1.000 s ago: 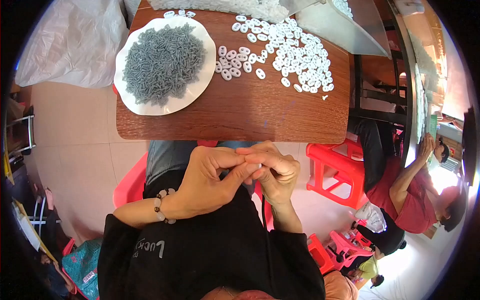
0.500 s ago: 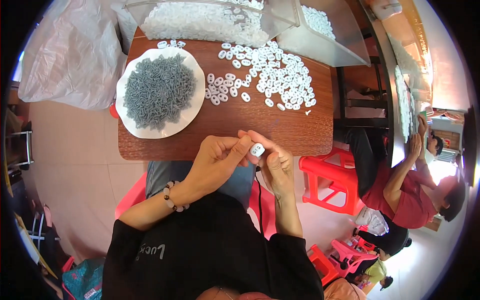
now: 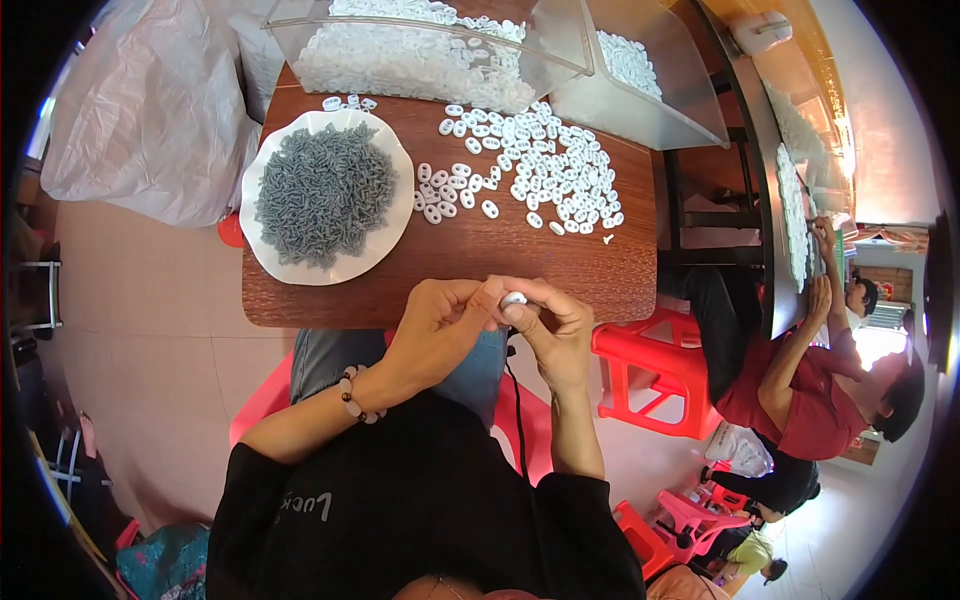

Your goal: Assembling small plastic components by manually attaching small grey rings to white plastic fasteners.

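Note:
Just past the table's near edge, my left hand point(image 3: 440, 330) and my right hand point(image 3: 558, 338) meet over my lap. A small white oval plastic piece point(image 3: 513, 299) is pinched between their fingertips. My right thumb presses on it from below, and the left thumb and forefinger close against its left side. The fingers hide much of it. Many like pieces with two dark holes point(image 3: 560, 170) lie spread over the brown table point(image 3: 470, 262). Left of them, a white scalloped plate point(image 3: 398, 225) bears a heap of small grey screw-like parts point(image 3: 325, 190).
Clear bins point(image 3: 420, 65) of white pieces stand along the table's far edge. A large pale plastic bag point(image 3: 140, 130) is at the left. Red stools point(image 3: 655, 375) stand on the right. Beyond them, a person in a dark red shirt point(image 3: 800, 390) works at another table.
The white piece has turned between my fingers, so its holed face no longer shows. My right thumb has come down onto it. The view has shifted slightly.

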A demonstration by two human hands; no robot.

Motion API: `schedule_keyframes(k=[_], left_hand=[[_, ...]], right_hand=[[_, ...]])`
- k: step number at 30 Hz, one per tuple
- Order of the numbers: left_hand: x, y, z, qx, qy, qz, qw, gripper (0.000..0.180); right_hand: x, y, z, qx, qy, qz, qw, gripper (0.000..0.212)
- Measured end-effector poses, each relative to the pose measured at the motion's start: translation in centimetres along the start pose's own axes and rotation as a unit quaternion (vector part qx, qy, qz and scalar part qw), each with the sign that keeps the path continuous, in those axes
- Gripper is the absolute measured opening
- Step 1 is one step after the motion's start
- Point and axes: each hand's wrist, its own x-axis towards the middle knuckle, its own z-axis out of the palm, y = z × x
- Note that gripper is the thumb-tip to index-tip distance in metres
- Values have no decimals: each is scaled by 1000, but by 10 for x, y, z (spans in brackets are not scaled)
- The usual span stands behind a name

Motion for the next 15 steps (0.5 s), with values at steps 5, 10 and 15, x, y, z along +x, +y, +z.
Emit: schedule_keyframes(k=[5, 10, 15], left_hand=[[-3, 8, 2, -80, 20, -19, 996, 33], [-11, 7, -15, -50, 15, -41, 998, 32], [-15, -3, -23, -21, 7, -66, 998, 31]], right_hand=[[17, -21, 2, -318, 80, -127, 936, 19], [93, -93, -28, -438, 158, -265, 845, 20], [194, -145, -119, -601, 264, -293, 695, 30]])
